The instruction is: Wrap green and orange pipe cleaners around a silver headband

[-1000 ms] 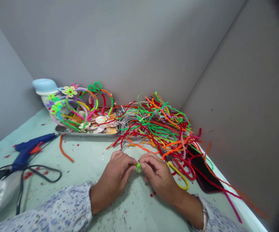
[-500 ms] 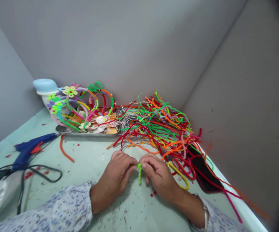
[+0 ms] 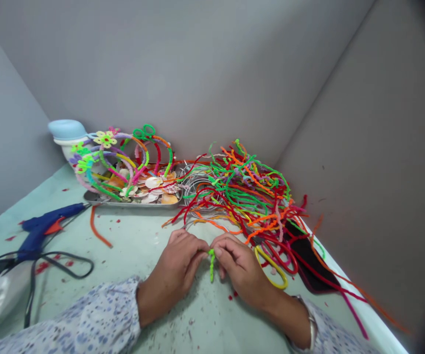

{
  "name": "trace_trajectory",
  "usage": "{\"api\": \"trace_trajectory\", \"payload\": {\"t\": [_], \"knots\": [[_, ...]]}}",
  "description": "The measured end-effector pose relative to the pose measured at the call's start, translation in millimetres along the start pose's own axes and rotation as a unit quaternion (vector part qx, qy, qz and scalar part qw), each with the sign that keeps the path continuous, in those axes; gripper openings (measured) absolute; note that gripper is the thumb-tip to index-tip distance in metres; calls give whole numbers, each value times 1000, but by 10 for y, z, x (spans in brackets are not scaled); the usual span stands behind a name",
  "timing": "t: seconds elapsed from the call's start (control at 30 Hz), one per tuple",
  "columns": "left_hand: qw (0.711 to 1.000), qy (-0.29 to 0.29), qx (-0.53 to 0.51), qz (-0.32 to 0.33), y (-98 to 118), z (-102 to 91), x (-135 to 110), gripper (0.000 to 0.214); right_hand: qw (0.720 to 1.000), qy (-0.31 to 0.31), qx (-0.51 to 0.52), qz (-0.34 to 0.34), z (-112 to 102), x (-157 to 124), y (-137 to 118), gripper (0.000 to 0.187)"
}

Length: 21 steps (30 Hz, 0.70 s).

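Observation:
My left hand [image 3: 177, 273] and my right hand [image 3: 240, 268] meet fingertip to fingertip low in the middle of the view. Both pinch the top of a short lime-green pipe cleaner [image 3: 211, 264], whose free end hangs down between them. Just behind my hands lies a big tangle of red, green and orange pipe cleaners [image 3: 247, 196]. A yellow loop [image 3: 273, 273] lies beside my right hand.
A metal tray [image 3: 131, 200] with shells and pipe-cleaner hoops stands at the back left, beside a pale blue container [image 3: 67, 132]. A blue glue gun [image 3: 42, 230] with a black cord lies at the left. A dark flat object [image 3: 310, 263] rests at the right, near grey walls.
The green pipe cleaner was a small bunch between my fingertips; now a length of it hangs down between my hands. My hands have stayed in the same spot.

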<state>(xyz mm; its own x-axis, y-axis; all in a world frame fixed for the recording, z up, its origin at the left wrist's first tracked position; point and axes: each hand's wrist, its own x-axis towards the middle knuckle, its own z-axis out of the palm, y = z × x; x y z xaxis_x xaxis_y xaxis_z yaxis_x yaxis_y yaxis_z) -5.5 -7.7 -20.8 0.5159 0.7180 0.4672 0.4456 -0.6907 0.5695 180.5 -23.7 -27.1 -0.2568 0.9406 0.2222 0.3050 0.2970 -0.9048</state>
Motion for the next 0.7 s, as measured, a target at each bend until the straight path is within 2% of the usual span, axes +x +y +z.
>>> {"api": "trace_trajectory", "payload": {"t": [0.17, 0.3, 0.43, 0.57, 0.7], "knots": [[1000, 3, 4, 3, 9, 4, 10, 12, 1000, 4, -15, -18, -12, -1, -31, 25], [1000, 0, 7, -3, 18, 0, 20, 13, 1000, 2, 12, -3, 7, 4, -20, 24], [1000, 1, 3, -20, 35, -12, 14, 15, 999, 31, 45, -3, 30, -6, 41, 15], [1000, -1, -2, -16, 47, -28, 16, 18, 996, 76, -14, -43, 20, -7, 68, 12], [1000, -6, 0, -25, 48, -33, 30, 14, 993, 60, -64, -75, 1, 11, 29, 12]]}}
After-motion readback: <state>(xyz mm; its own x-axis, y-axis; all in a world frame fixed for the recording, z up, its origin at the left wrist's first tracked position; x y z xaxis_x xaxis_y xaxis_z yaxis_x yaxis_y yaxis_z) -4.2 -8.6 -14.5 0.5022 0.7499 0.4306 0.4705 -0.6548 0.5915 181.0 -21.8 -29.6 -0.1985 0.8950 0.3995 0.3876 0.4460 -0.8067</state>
